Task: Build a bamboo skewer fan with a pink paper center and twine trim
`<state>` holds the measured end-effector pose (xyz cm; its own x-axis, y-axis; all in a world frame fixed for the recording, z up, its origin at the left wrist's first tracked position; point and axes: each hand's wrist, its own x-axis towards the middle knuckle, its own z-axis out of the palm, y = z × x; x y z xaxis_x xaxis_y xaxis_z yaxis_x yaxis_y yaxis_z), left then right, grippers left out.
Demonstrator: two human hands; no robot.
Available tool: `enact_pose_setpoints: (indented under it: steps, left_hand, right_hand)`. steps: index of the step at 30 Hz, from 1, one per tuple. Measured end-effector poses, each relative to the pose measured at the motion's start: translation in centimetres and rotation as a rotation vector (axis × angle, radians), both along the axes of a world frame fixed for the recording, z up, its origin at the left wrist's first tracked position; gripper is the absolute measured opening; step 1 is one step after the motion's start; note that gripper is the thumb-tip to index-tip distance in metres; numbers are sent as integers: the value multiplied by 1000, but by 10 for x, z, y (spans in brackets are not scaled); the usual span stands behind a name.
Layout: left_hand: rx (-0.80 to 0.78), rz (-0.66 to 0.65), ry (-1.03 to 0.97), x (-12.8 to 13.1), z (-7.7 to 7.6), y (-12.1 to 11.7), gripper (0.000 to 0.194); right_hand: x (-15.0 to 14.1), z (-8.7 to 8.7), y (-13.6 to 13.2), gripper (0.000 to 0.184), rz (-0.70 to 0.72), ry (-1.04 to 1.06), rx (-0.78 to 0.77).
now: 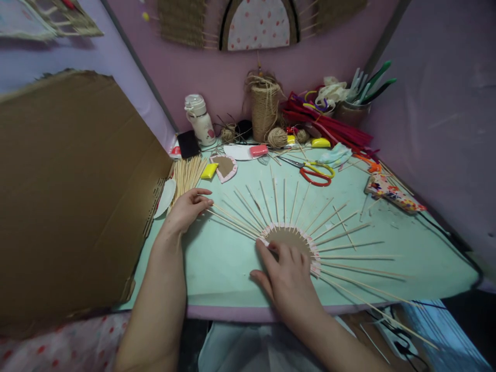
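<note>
A brown cardboard half-disc with a pink-and-white fabric rim lies on the green table. Thin wooden skewers fan out from its curved edge. My left hand is at the fan's left side, thumb and fingers pinched at the outer end of a skewer. Over the lower part of the half-disc rests my right hand, fingers apart, thumb and index near the inner ends of the leftmost skewers. It covers the half-disc's near edge. One loose stick crosses the skewers on the right.
A skewer bundle and a large cardboard sheet stand at left. Scissors, a heart-shaped piece and a patterned glue gun lie around the fan. Behind are a white bottle, a twine spool and red strips.
</note>
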<state>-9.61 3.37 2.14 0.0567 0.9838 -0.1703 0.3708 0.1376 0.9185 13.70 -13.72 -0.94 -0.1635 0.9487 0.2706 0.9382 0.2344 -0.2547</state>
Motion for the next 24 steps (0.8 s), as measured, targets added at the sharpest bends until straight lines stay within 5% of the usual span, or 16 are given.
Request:
enact_pose_setpoints:
  steps: [24]
  left_hand:
    - [-58, -19, 29, -2, -5, -2, 46]
  right_hand:
    - [-4, 3, 19, 50, -54, -2, -130]
